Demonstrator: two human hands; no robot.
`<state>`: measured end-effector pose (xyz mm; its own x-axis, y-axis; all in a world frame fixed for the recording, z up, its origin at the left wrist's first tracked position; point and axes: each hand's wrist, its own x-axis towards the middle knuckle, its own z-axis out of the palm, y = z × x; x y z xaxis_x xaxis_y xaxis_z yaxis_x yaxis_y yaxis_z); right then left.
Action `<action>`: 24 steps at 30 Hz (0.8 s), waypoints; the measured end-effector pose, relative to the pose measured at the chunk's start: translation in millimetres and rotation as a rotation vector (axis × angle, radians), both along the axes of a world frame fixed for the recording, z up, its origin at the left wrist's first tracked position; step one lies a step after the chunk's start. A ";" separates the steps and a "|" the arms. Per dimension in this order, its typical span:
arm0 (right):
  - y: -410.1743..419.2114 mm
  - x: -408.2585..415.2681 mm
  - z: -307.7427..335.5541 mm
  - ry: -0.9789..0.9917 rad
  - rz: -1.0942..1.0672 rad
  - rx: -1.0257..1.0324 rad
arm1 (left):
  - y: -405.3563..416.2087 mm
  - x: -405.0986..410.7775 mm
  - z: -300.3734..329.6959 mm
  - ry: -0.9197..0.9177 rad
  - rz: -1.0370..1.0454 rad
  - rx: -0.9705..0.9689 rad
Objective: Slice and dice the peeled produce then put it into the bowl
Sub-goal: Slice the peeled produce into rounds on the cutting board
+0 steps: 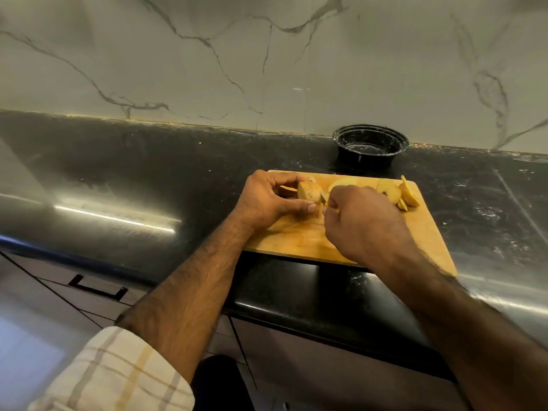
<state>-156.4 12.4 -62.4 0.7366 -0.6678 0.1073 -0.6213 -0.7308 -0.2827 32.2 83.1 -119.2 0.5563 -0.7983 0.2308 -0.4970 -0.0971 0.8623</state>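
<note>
While its thumb lies stretched along the near side and its fingers curl over the far side, the left hand [268,197] holds a peeled, pale yellow piece of produce [310,191] down on the wooden cutting board [299,238], pinching it between thumb tip and fingertips, with a checked sleeve [118,372] rolled up on that forearm. Just right of the piece, a short stretch of knife blade [323,198] shows against its cut end, running into the right hand [364,221], whose fingers are curled tightly into a fist around what appears to be a yellow handle, almost wholly hidden under the knuckles. Beyond that fist, round cut slices [388,189] lie flat on the board, and several wedge-shaped pieces [409,195] are heaped near its far right corner. Behind the board, close to the marble-patterned wall [267,54], a black bowl [370,143] stands upright on the dark countertop [148,173], apart from the board and holding no produce that can be seen.
</note>
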 end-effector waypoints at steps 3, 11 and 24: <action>-2.3 10.3 0.8 -0.003 0.000 0.037 | 1.2 -1.1 1.1 -0.009 0.001 0.014; 8.3 -9.4 -8.0 0.102 0.013 0.058 | 2.1 -1.4 2.9 0.010 -0.024 -0.009; 0.3 -19.5 -5.0 -0.081 -0.075 -0.036 | 3.3 1.6 1.2 0.013 -0.017 0.009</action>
<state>-175.9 12.6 -67.4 0.6729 -0.7151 0.1895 -0.6504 -0.6939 -0.3090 33.7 86.4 -118.0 0.5453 -0.8098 0.2166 -0.4871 -0.0959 0.8680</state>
